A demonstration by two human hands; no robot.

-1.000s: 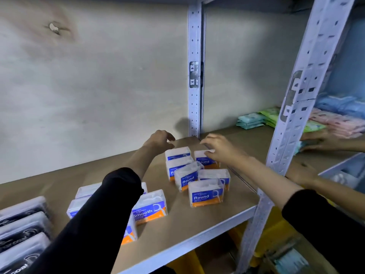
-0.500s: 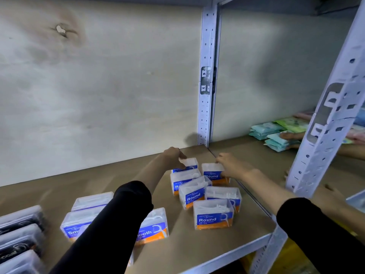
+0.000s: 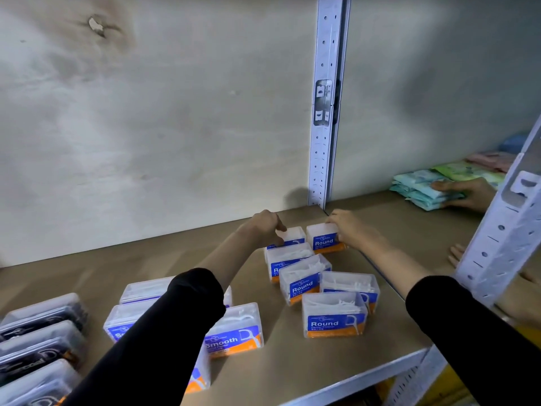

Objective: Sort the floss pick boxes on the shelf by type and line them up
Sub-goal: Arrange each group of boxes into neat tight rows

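Several clear "Round" floss pick boxes with blue and orange labels stand grouped at the right end of the shelf [image 3: 292,373]. My left hand [image 3: 265,227] grips the back-left Round box [image 3: 292,237]. My right hand [image 3: 348,230] grips the back-right Round box [image 3: 323,238] by its right side. In front stand more Round boxes, the nearest [image 3: 333,315] facing me. "Smooth" boxes [image 3: 234,332] sit partly under my left sleeve. Black "Charcoal" boxes [image 3: 38,341] line the left edge.
A white perforated upright [image 3: 325,118] stands at the back, another [image 3: 503,238] at the front right. On the neighbouring shelf another person's hand [image 3: 465,191] rests on a stack of teal packets [image 3: 421,189]. Green and pink packets lie behind.
Both hands have settled onto the two rearmost Round boxes. The view has swung left and closer. The other person's hand now lies on the teal packets.
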